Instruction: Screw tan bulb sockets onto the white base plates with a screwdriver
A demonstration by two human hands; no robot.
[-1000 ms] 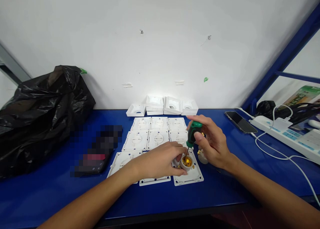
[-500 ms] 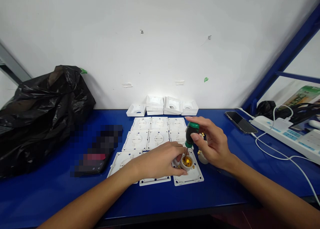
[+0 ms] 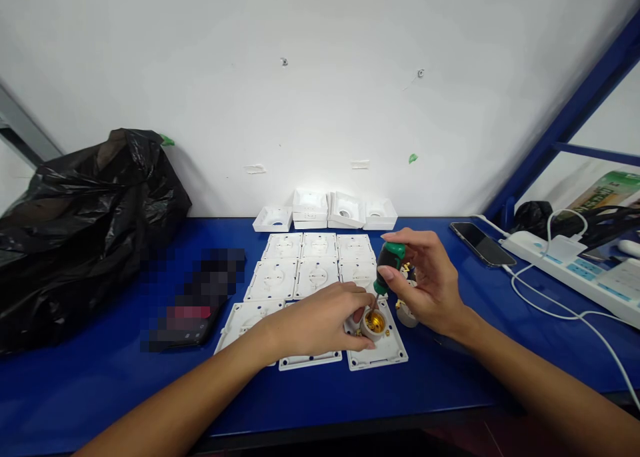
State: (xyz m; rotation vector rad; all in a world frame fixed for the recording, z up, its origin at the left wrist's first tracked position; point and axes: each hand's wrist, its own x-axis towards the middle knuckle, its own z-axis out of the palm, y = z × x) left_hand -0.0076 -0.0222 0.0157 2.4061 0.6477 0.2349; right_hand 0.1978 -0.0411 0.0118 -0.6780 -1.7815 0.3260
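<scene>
My right hand (image 3: 425, 277) grips a screwdriver (image 3: 389, 268) with a green and black handle, tilted to the right. Its tip reaches down into a round white socket (image 3: 374, 325) with a gold-coloured metal inside. The socket sits on the nearest right square white plate (image 3: 395, 350). With thumb and fingers, my left hand (image 3: 325, 320) holds the socket's left side. Several similar white plates (image 3: 273, 280) lie in rows to the left and behind. More sockets (image 3: 407, 314) with brass parts stand beside the plate, partly hidden by my right hand.
White square covers (image 3: 310, 207) are stacked by the wall. On the left are a black plastic bag (image 3: 90, 224) and a dark phone (image 3: 187, 334), partly pixelated. At right lie another phone (image 3: 480, 245), a power strip (image 3: 580, 270) and white cables (image 3: 545, 308).
My right hand and the screwdriver handle have shifted slightly to the right, so the handle leans more. My left hand and the socket stay where they were.
</scene>
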